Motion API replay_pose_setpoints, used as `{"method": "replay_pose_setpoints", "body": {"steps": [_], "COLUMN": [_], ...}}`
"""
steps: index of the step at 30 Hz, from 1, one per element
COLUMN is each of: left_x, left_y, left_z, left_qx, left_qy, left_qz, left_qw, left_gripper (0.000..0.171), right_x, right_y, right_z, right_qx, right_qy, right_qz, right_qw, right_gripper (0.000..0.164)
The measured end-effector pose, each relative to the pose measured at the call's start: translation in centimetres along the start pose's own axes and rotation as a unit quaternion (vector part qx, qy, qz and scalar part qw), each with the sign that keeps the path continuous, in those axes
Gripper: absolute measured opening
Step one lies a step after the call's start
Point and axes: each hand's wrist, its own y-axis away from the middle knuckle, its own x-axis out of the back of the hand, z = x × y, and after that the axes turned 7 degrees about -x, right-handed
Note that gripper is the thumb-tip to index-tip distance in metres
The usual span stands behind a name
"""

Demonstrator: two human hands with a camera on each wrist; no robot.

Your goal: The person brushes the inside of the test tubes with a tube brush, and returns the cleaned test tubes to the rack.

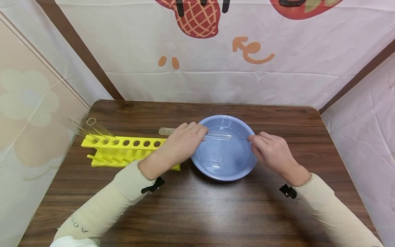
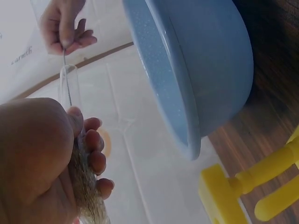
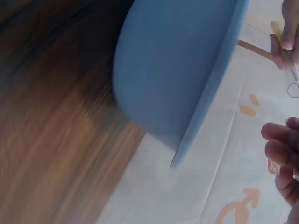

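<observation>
left hand: grips [image 1: 185,142] the test tube with fingers curled round its glass, at the left side of the basin.
right hand: pinches [image 1: 271,149] the end of the brush wire between thumb and forefinger, the other fingers loosely bent, near the basin's right rim.
test tube: clear glass [image 1: 219,136], lying roughly level above the basin; its rounded end pokes out left of the left hand, its mouth points toward the right hand, apart from those fingers.
brush: its bristles [image 2: 88,184] sit inside the tube, and its thin wire runs out through the mouth; whether the bristles touch the rounded end, one cannot tell.
basin: blue and round [image 1: 223,178], upright on the table beneath the tube, with droplets on its inner wall.
rack: yellow [image 1: 112,146], left of the basin, a row of round holes above slanting pegs; the left arm covers part of it.
rack tubes: clear [image 1: 103,131], leaning in the left-end holes; too faint to count.
sleeves: cream [image 1: 123,192], each with a black band [image 1: 152,185] at the wrist.
table: dark wood grain [image 1: 210,212].
backdrop: pale printed cloth [image 1: 139,85] behind the table.
</observation>
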Motion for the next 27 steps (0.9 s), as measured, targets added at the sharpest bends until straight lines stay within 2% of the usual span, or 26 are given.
{"method": "replay_pose_setpoints", "body": {"steps": [2,4,6,7,9,12,14,16,18,20,21,22,23,25,27], "left_x": [0.0,0.1,0.2,0.1,0.1,0.1,0.1,0.1,0.1,0.1,0.1,0.1,0.1,0.0,0.1], "left_y": [0.0,-0.1,-0.1,-0.1,-0.1,-0.2,-0.2,-0.2,-0.3,-0.3,-0.3,-0.3,-0.3,-0.3,-0.4], "left_z": [-0.1,-0.2,-0.2,-0.2,-0.2,-0.2,-0.2,-0.1,-0.1,-0.1,-0.1,-0.1,-0.1,-0.1,-0.1], "left_qx": [0.0,0.0,0.0,-0.001,-0.004,-0.009,-0.011,-0.013,-0.013,-0.015,-0.015,-0.016,-0.016,-0.017,-0.016], "left_qy": [-0.007,-0.012,-0.013,-0.013,-0.012,-0.015,-0.019,-0.023,-0.026,-0.03,-0.031,-0.03,-0.031,-0.028,-0.02], "left_qz": [0.004,0.007,0.008,0.008,0.009,0.015,0.019,0.023,0.023,0.023,0.023,0.022,0.019,0.015,0.009], "left_qw": [1.0,0.9999,0.9999,0.9999,0.9999,0.9997,0.9996,0.9994,0.9993,0.9992,0.9991,0.9992,0.9992,0.9993,0.9996], "left_gripper": [0.021,0.022,0.022,0.022,0.022,0.021,0.021,0.021,0.021,0.02,0.02,0.02,0.021,0.022,0.022], "right_x": [0.2,0.4,0.8,1.0,1.4,1.9,2.1,2.2,2.2,2.3,2.3,2.3,2.3,2.2,2.1], "right_y": [-0.1,-0.2,-0.4,-0.6,-1.0,-1.6,-2.0,-2.1,-2.1,-2.1,-2.1,-2.0,-2.0,-2.0,-2.0], "right_z": [-0.3,-0.7,-1.1,-1.2,-1.5,-1.5,-1.4,-1.2,-0.9,-0.7,-0.7,-0.7,-0.7,-0.7,-0.5], "right_qx": [-0.042,-0.106,-0.181,-0.218,-0.299,-0.401,-0.451,-0.484,-0.502,-0.51,-0.513,-0.514,-0.515,-0.511,-0.5], "right_qy": [-0.036,-0.098,-0.178,-0.221,-0.305,-0.39,-0.427,-0.457,-0.485,-0.508,-0.517,-0.525,-0.529,-0.531,-0.53], "right_qz": [-0.017,-0.049,-0.092,-0.114,-0.158,-0.221,-0.258,-0.291,-0.316,-0.332,-0.335,-0.334,-0.329,-0.311,-0.291], "right_qw": [0.998,0.988,0.963,0.944,0.89,0.799,0.74,0.687,0.642,0.61,0.598,0.591,0.589,0.6,0.62], "right_gripper": [0.018,0.014,0.013,0.014,0.018,0.027,0.028,0.028,0.028,0.027,0.027,0.027,0.026,0.025,0.026]}}
